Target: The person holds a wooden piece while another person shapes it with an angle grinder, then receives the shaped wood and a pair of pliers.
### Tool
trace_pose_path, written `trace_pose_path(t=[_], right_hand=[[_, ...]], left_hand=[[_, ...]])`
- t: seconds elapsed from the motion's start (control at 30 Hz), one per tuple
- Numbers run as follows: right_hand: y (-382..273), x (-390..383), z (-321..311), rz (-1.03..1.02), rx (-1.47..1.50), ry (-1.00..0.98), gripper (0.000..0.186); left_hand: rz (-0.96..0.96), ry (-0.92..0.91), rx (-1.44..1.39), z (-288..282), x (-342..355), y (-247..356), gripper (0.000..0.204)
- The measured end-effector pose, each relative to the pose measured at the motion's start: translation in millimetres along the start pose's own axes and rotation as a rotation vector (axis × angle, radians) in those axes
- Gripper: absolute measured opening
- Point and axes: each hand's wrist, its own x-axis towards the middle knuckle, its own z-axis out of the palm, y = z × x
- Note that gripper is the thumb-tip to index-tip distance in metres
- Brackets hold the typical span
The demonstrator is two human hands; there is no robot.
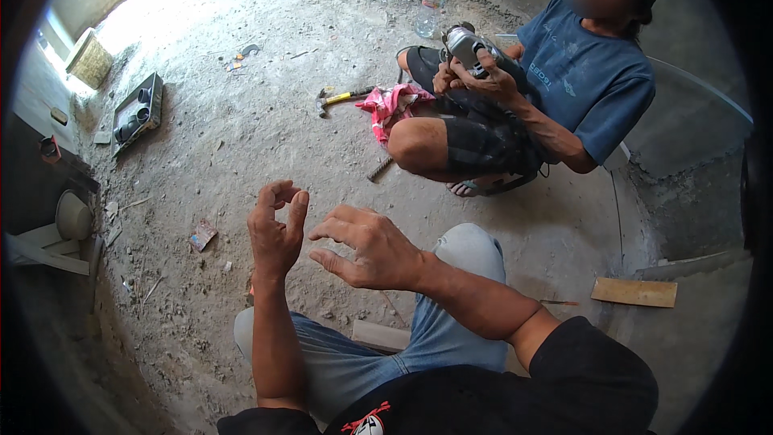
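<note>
In front of my chest both of my hands are raised above my bent legs in jeans. My left hand (278, 229) is upright with its fingers loosely curled and apart from the thumb, and nothing is in it. Close beside it, my right hand (369, 248) is turned toward the left one, with a gap between thumb and fingers and nothing held. The two hands do not touch. Across from me a seated person (584, 72) in a blue shirt holds a grey power tool (467, 47) in both hands; its exact kind I cannot tell.
By the person's knee lie a yellow-handled hammer (348, 97) and a pink cloth (390, 109). A plastic bottle (431, 8) stands behind. At left are a tray (121, 138) of black fittings and a bucket (90, 62). A wooden board (634, 292) lies at right.
</note>
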Motion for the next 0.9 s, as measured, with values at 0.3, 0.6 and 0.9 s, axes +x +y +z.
trace_pose_path(t=[0.3,0.6,0.9], right_hand=[[-1.4,-0.2,-2.3,0.003,-0.005,0.003,0.024],[-0.4,-1.7,0.9,0.010,-0.007,0.007,0.024],[1.9,-3.1,3.7,0.008,-0.004,0.023,0.024]], left_hand=[[0.014,0.008,-0.005,1.1,1.7,5.6,0.027],[0.015,0.014,-0.007,-2.4,-0.8,4.9,0.027],[0.003,0.015,-0.018,-5.7,-2.3,5.7,0.029]])
